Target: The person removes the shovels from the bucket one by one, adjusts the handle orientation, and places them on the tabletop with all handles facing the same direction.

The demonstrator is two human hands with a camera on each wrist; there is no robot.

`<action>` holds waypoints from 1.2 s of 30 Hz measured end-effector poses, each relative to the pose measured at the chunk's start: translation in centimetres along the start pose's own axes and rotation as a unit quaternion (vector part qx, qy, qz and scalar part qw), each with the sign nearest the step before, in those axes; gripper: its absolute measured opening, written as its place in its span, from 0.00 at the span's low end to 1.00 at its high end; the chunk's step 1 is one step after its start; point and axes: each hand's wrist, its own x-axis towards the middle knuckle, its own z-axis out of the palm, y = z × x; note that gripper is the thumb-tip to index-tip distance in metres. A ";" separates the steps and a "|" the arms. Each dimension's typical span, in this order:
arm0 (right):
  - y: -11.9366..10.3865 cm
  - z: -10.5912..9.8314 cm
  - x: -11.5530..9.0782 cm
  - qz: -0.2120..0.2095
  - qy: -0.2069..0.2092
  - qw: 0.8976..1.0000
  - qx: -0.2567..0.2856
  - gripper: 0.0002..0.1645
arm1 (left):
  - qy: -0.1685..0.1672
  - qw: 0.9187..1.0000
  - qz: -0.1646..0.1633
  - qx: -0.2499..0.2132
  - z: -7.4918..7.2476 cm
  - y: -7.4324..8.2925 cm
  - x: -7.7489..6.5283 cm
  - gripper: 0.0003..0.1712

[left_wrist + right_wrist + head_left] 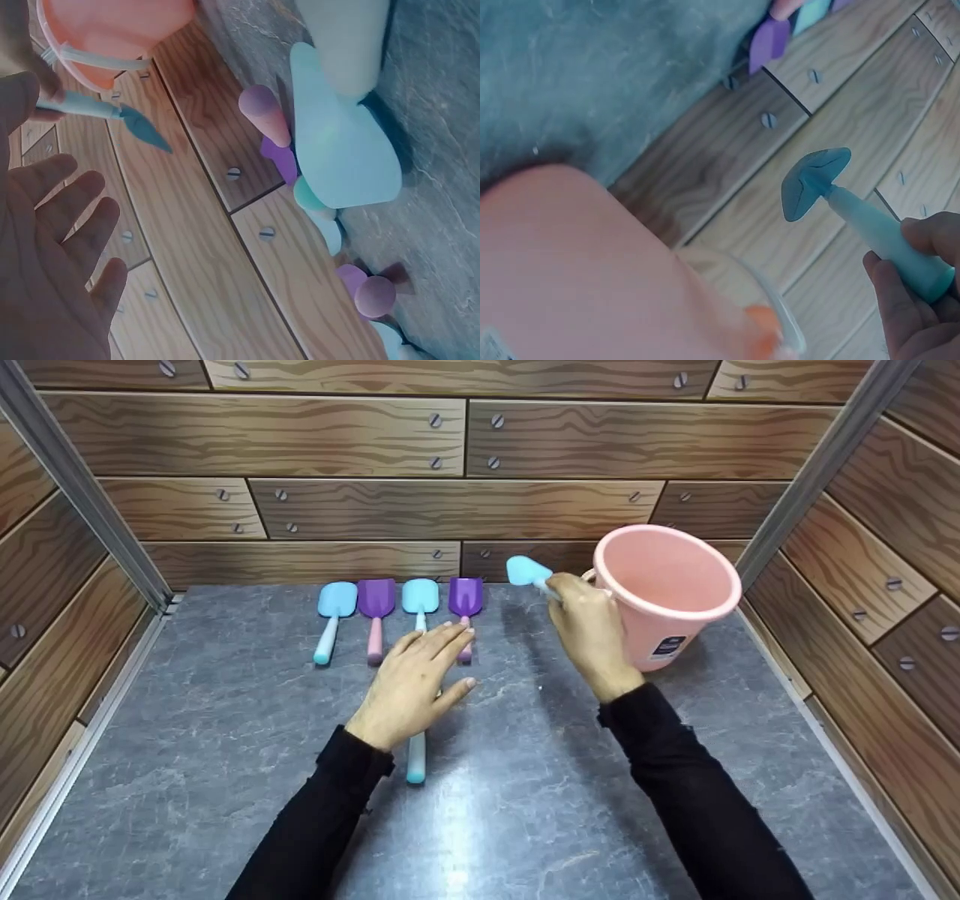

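My right hand (592, 626) grips the pale handle of a light blue toy shovel (526, 571), raised beside the rim of a pink bucket (652, 622). In the right wrist view, the fingers and thumb pinch the handle end of this shovel (885, 240), its blade pointing away. My left hand (412, 682) hovers palm down with its fingers stretched, holding nothing. Beneath it lies another light blue shovel (345, 150), whose blade is hidden by the hand in the head view. Beyond the fingertips, blue shovels (337, 600) and purple shovels (466, 596) alternate in a row.
The grey marbled tabletop (225, 750) is enclosed by wood-patterned walls (360, 435) with metal corner posts (814, 457). The row of shovels lies near the back wall, left of the bucket. A whitish bucket handle (105, 58) hangs at the bucket's side.
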 end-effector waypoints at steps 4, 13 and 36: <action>0.1 1.0 -0.6 0.015 -0.026 1.000 0.004 0.10 | 0.001 1.000 0.000 -0.005 0.1 -0.3 -0.1 0.42; 0.4 2.5 -1.5 0.033 -0.068 0.997 0.011 0.10 | -0.016 1.000 -0.011 -0.001 0.2 -0.8 -0.2 0.41; 0.2 5.1 -2.8 0.049 -0.154 0.987 -0.008 0.11 | -0.042 0.999 -0.028 0.003 0.3 -1.0 -0.2 0.41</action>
